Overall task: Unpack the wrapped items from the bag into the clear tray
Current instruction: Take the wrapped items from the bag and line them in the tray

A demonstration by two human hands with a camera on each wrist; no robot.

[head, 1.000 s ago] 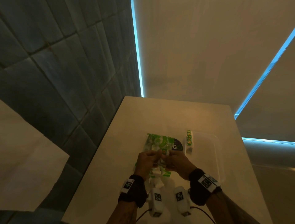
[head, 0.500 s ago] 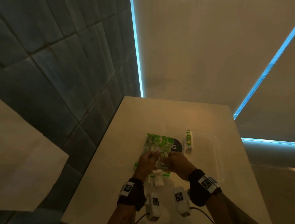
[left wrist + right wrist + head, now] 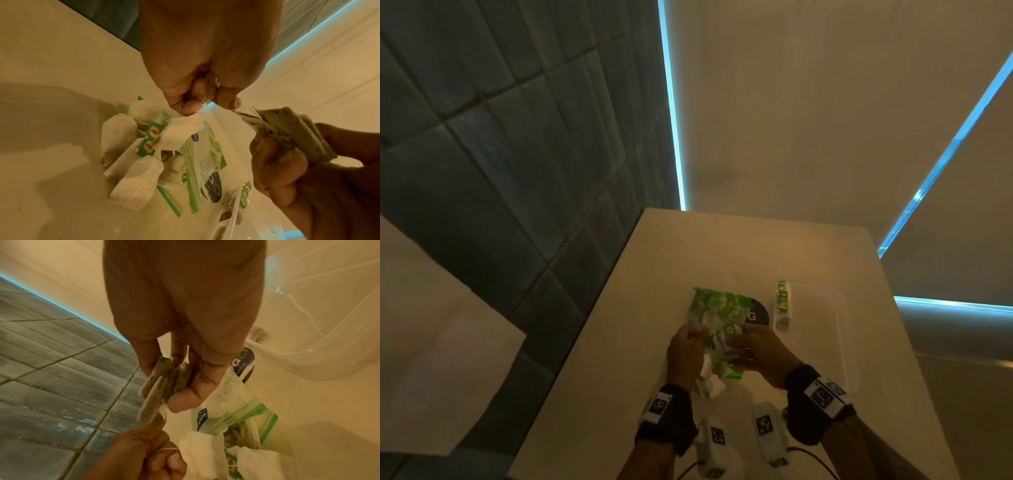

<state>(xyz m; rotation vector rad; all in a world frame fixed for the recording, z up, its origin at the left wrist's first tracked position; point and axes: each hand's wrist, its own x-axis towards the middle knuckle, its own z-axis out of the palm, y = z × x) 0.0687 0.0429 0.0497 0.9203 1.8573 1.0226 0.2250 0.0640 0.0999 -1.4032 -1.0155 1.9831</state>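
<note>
A clear zip bag with green print lies on the pale table, its mouth toward me. Several white tea bags with green tags spill from the mouth. Over the mouth, my left hand pinches a white tea bag and its string. My right hand grips a small bundle of tea bags between thumb and fingers, lifted just above the bag. The clear tray sits to the right, and a strip of tagged tea bags lies at its left rim.
The table's left edge drops to a dark tiled floor. A pale wall with blue light strips stands beyond the far edge. The tray lies close to my right hand.
Both hands stay over the bag's mouth. My right hand has drawn its bundle slightly up and right, and a green tag now shows between the hands.
</note>
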